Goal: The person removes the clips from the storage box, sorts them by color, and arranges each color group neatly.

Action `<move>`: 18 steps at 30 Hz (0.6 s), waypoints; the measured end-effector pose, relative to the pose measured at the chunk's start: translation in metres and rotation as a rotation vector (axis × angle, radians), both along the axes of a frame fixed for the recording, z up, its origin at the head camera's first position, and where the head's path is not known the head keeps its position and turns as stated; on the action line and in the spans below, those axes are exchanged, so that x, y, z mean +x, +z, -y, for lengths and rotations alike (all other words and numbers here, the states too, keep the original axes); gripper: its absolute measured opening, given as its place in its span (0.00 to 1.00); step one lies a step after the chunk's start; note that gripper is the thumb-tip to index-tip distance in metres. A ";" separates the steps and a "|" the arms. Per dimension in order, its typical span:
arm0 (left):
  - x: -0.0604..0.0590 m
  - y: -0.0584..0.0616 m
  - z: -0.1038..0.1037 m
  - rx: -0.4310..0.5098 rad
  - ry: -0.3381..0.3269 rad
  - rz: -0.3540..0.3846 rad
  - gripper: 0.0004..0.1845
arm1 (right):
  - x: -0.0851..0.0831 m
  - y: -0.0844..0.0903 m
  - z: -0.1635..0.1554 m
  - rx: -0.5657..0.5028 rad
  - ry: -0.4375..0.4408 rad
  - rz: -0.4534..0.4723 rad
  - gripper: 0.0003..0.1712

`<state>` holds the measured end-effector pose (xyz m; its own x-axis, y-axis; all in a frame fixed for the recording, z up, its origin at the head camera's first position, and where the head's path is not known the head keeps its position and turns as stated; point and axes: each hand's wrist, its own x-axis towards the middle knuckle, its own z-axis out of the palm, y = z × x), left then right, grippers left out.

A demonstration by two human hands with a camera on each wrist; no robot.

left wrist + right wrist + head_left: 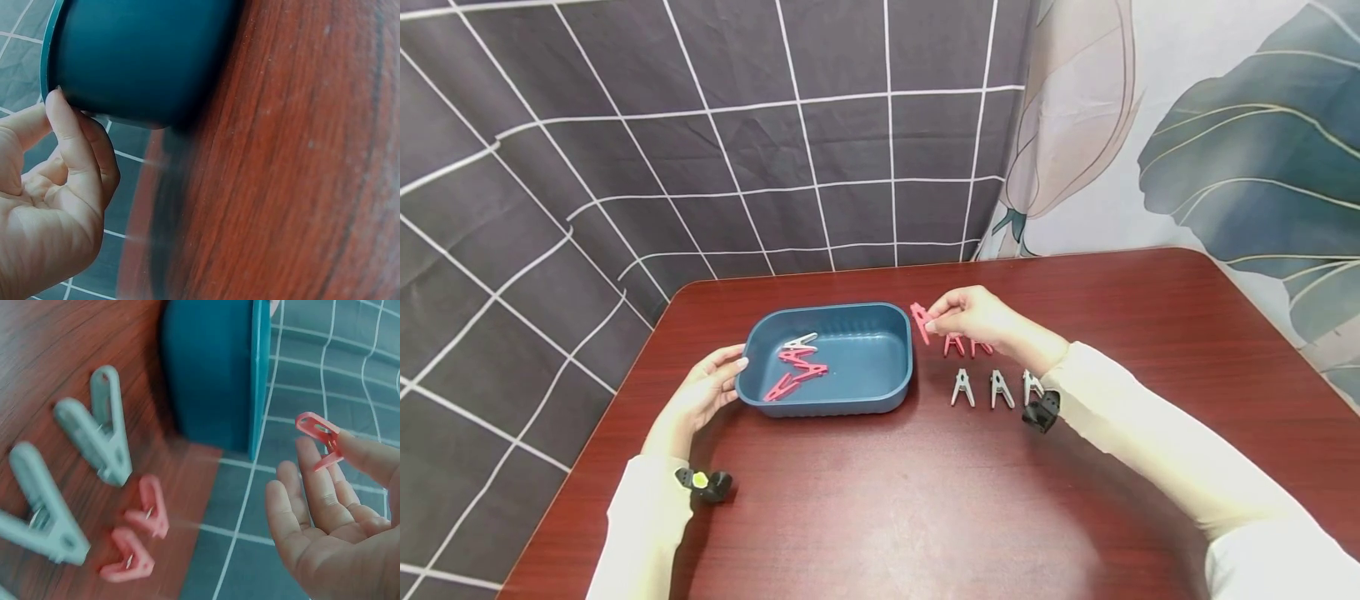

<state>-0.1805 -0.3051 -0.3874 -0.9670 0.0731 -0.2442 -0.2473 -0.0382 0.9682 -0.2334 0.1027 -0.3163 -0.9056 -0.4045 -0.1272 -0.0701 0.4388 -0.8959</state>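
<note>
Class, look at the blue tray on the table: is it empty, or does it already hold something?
Not empty. The blue tray holds several clothespins: pink clothespins and one white clothespin lie on its floor.

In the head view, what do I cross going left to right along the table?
Left hand touching the blue tray's rim, blue tray, pink clip pinched in the right hand, then the white clips on the table.

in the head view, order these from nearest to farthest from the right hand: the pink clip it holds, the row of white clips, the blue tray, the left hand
1. pink clip: pinched in the right hand fingers.
2. row of white clips: on the table just below that hand.
3. blue tray: to its left; near rim about as close as the white clips, hard to call.
4. left hand: at the tray's far left edge.
</note>
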 end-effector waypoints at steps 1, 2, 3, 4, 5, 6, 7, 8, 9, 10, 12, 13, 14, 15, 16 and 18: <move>0.000 0.000 0.000 0.002 -0.001 -0.001 0.09 | -0.001 -0.001 -0.004 0.003 -0.009 0.007 0.15; 0.000 0.000 0.000 0.003 -0.001 -0.001 0.09 | -0.001 -0.002 -0.009 0.013 -0.020 0.003 0.15; 0.000 0.000 -0.001 0.004 0.001 -0.002 0.09 | -0.002 -0.003 -0.013 0.018 -0.028 0.000 0.16; 0.000 0.000 -0.001 0.005 0.003 -0.001 0.09 | -0.002 -0.005 -0.017 0.024 -0.037 -0.001 0.16; 0.000 0.000 -0.001 0.005 0.004 -0.001 0.09 | -0.003 -0.006 -0.021 0.032 -0.050 0.000 0.16; 0.000 0.000 -0.001 0.007 0.003 -0.001 0.09 | -0.003 -0.008 -0.025 0.030 -0.060 0.003 0.17; -0.001 -0.001 -0.001 0.009 0.003 0.000 0.09 | -0.003 -0.009 -0.029 0.032 -0.073 0.005 0.17; -0.001 -0.001 -0.001 0.012 0.001 0.000 0.09 | -0.004 -0.011 -0.033 0.036 -0.088 0.013 0.18; -0.001 -0.001 -0.001 0.013 0.000 0.001 0.09 | -0.004 -0.013 -0.037 0.033 -0.098 0.026 0.18; -0.001 -0.002 -0.001 0.014 -0.002 0.003 0.09 | -0.005 -0.015 -0.042 0.031 -0.104 0.038 0.19; -0.001 -0.002 -0.001 0.014 -0.002 0.005 0.10 | -0.006 -0.017 -0.050 0.028 -0.114 0.058 0.21; -0.001 -0.002 0.000 0.013 0.001 0.006 0.10 | -0.007 -0.019 -0.055 0.034 -0.118 0.064 0.21; -0.001 -0.002 0.000 0.012 0.002 0.006 0.09 | -0.008 -0.020 -0.059 0.037 -0.117 0.072 0.22; -0.001 -0.002 0.000 0.012 0.004 0.005 0.09 | -0.009 -0.021 -0.063 0.040 -0.118 0.080 0.22; -0.001 -0.002 0.000 0.014 0.004 0.005 0.09 | -0.010 -0.022 -0.067 0.044 -0.116 0.088 0.22; -0.001 -0.002 0.000 0.020 0.002 0.002 0.09 | -0.012 -0.025 -0.076 0.050 -0.120 0.107 0.22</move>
